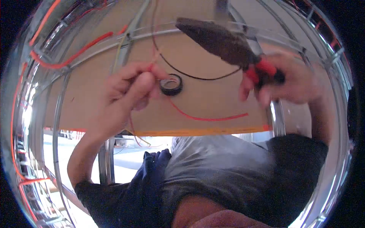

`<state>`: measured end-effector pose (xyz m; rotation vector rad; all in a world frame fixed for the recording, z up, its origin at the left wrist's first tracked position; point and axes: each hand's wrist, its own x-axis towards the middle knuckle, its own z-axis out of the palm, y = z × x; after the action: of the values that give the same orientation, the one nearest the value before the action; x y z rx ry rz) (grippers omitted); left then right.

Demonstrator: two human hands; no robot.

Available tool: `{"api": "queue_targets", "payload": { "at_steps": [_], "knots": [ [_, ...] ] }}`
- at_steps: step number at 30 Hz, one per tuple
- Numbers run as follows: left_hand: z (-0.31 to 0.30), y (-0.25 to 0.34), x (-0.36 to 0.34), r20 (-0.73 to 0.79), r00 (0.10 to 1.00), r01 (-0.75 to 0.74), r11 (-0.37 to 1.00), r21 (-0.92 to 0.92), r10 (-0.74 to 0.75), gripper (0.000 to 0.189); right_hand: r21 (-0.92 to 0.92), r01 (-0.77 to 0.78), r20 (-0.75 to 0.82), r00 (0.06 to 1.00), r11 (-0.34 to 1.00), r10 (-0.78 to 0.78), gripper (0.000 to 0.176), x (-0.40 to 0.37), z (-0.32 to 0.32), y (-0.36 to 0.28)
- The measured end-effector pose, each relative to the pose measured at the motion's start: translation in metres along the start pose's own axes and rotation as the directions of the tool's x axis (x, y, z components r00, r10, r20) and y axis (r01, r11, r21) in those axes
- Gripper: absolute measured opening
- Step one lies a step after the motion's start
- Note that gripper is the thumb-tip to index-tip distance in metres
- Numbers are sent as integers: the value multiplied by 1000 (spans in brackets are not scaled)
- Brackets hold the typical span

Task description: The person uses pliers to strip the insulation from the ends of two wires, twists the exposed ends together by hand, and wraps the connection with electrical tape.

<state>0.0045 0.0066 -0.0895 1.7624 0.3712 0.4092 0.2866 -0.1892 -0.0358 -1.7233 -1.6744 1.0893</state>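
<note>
My left hand (127,89) is raised against a brown panel (213,102) and pinches a thin red wire (207,117) between thumb and fingers. A roll of black tape (171,84) sits just right of those fingers, apparently hanging on the wire. My right hand (289,78) grips pliers (228,43) by their red and black handles. The dark pliers jaws point up and to the left, blurred by motion. A black wire (197,76) curves across the panel between the two hands.
Metal frame rails (57,125) and orange-red cables (72,55) run along the left and top of the panel. A yellow-green wire (121,45) hangs at upper left. My dark sleeves and grey shirt (220,167) fill the lower view.
</note>
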Motion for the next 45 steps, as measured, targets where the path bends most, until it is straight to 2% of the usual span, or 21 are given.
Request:
{"api": "queue_targets", "payload": {
  "at_steps": [4,6,10,12,16,19,20,21,22,24,25,27,29,31,32,34,36,38,41,43,45],
  "knots": [
    [-6,-12,11,44,997,-60,998,-25,61,30,134,-24,-14,1000,991,26,29,19,28,2],
    [-7,-7,12,33,998,-49,999,-1,49,30,260,-130,11,991,957,131,34,23,28,1],
    [-3,-2,12,29,997,-67,998,2,67,31,424,-123,6,991,897,133,43,26,26,-9],
    [-3,-5,13,34,997,-72,997,1,72,32,392,-64,-5,997,918,72,41,21,22,-10],
    [-1,-6,12,41,997,-64,996,-64,66,35,365,-93,34,996,926,86,40,13,25,-18],
    [3,-3,13,-9,999,-33,992,-123,32,31,285,-32,-34,998,958,44,38,14,30,-19],
    [2,-4,15,-2,999,-34,992,-121,34,31,278,0,-133,990,961,39,37,16,32,-22],
    [-2,-7,17,47,997,-57,992,-112,63,32,271,30,-232,972,962,35,35,18,35,-26],
    [-3,-7,20,95,991,-83,991,-103,93,34,274,32,-241,970,961,36,35,21,34,-31],
    [3,1,30,66,991,-105,985,-137,115,34,199,167,-259,959,966,-113,32,33,22,-44],
    [6,5,34,26,991,-124,976,-177,131,33,195,172,-262,958,966,-118,32,41,16,-47],
    [7,6,47,27,993,-109,975,-191,117,35,64,343,-322,896,937,-306,31,58,5,-50],
    [10,7,55,25,994,-97,973,-210,104,37,81,377,-366,872,923,-324,31,70,1,-53],
    [13,9,60,55,988,-119,935,-333,146,36,98,408,-406,849,908,-338,31,81,-4,-48],
    [15,10,61,48,987,-128,934,-334,153,36,58,460,-403,823,886,-401,24,88,-7,-42],
    [19,15,61,-1,993,-114,945,-307,120,36,13,511,-394,793,860,-465,18,93,-12,-40],
    [20,21,57,-44,995,-93,967,-235,85,37,-45,410,-392,832,911,-394,27,95,-14,-43],
    [20,25,56,-91,994,-72,986,-153,58,37,-42,430,-398,821,902,-410,24,97,-11,-42],
    [28,36,66,-254,964,-114,986,-123,80,32,-42,416,-456,801,908,-388,21,89,-20,-34],
    [23,38,69,-420,899,-162,985,-62,121,31,-60,392,-489,790,918,-369,22,88,-28,-23],
    [19,45,67,-470,869,-205,977,-52,157,31,-258,346,-487,760,902,-431,24,92,-33,-4]
  ]
}}
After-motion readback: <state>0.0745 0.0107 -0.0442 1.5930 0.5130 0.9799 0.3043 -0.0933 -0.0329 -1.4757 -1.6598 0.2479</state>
